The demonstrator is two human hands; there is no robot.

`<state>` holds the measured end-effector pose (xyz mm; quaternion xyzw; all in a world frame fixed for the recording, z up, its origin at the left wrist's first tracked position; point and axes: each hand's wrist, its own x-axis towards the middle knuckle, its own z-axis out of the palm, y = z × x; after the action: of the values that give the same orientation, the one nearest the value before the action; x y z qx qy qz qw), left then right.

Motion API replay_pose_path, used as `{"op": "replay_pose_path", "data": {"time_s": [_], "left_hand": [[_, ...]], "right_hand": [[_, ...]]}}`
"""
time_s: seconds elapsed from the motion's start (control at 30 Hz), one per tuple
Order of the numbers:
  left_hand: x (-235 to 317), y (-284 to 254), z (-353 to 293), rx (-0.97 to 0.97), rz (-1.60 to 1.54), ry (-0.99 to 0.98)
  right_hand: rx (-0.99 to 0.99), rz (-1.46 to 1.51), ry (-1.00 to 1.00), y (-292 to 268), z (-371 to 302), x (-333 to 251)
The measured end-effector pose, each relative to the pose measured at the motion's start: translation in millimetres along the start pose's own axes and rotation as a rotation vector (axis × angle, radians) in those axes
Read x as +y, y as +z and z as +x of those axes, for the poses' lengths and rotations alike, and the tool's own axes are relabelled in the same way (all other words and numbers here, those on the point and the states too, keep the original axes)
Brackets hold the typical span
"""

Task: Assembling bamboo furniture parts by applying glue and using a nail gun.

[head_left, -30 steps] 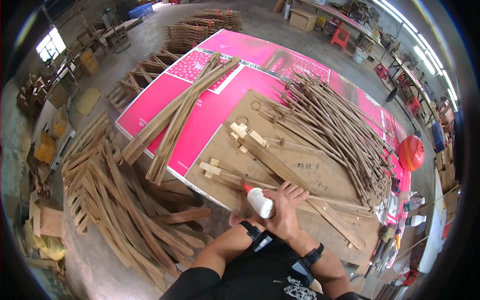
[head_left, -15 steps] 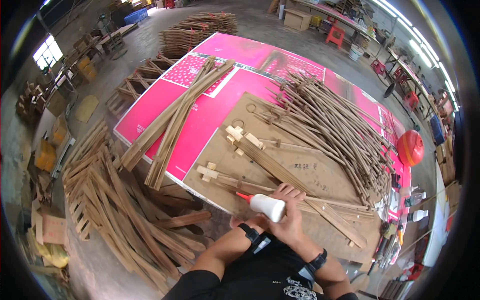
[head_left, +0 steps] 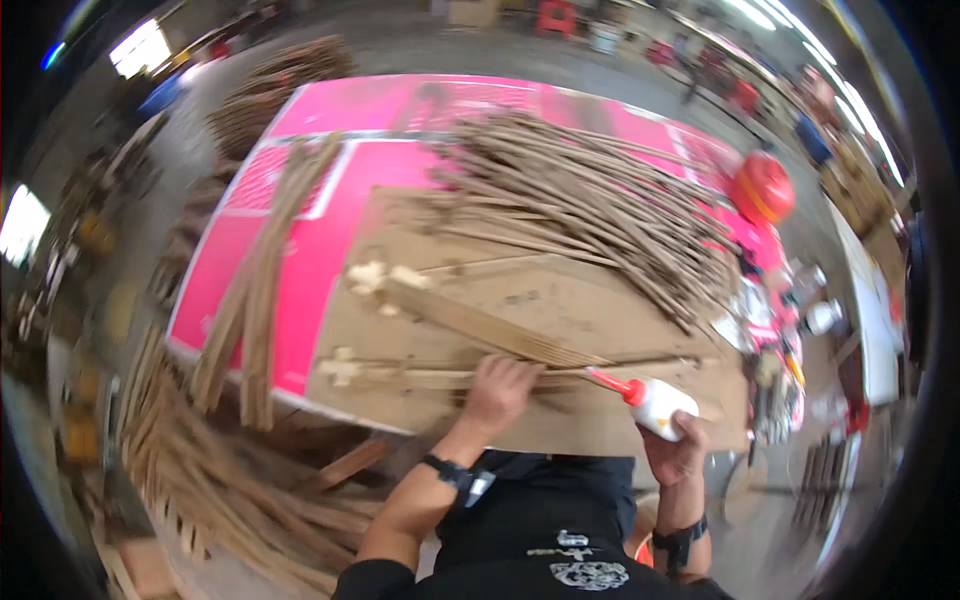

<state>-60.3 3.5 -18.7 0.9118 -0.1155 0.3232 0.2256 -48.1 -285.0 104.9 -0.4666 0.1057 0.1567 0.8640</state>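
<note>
My right hand (head_left: 676,452) is wrapped round a white squeeze glue bottle (head_left: 660,408). The bottle lies tilted, its red tapered nozzle (head_left: 622,385) pointing left over the near side of a brown board (head_left: 560,425). My left hand (head_left: 498,395) has its fingers curled over a thin wooden strip (head_left: 425,376) near the board's front edge; motion blurs the fingertips. Pale wooden blocks (head_left: 343,367) stand at this strip's left end. Behind it, a bundle of flat wooden slats (head_left: 480,322) runs slantwise from more pale blocks (head_left: 368,277).
Many thin wooden sticks (head_left: 590,200) are heaped at the board's far right, near a red ball-shaped object (head_left: 764,188). Long planks (head_left: 265,270) cross the pink table covering (head_left: 300,330). More curved wood pieces (head_left: 230,480) are piled left of the table. Bottles (head_left: 822,317) stand at the right.
My hands have moved apart. The right hand has carried the glue bottle rightward, and my left hand has come down on the wooden strip. The whole view has swung.
</note>
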Motion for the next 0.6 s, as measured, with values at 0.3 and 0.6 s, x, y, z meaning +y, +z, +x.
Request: {"op": "replay_pose_path", "data": {"time_s": [0.3,0.6], "left_hand": [[-10.8,-9.0,-3.6,-0.013,0.08,0.003],[-8.1,-6.4,-5.3,-0.04,0.096,-0.008]], "right_hand": [[0.098,0.459,-0.275,-69.1,-28.1,-20.7],[0.081,0.497,-0.282,-117.6,-27.3,-23.0]]}}
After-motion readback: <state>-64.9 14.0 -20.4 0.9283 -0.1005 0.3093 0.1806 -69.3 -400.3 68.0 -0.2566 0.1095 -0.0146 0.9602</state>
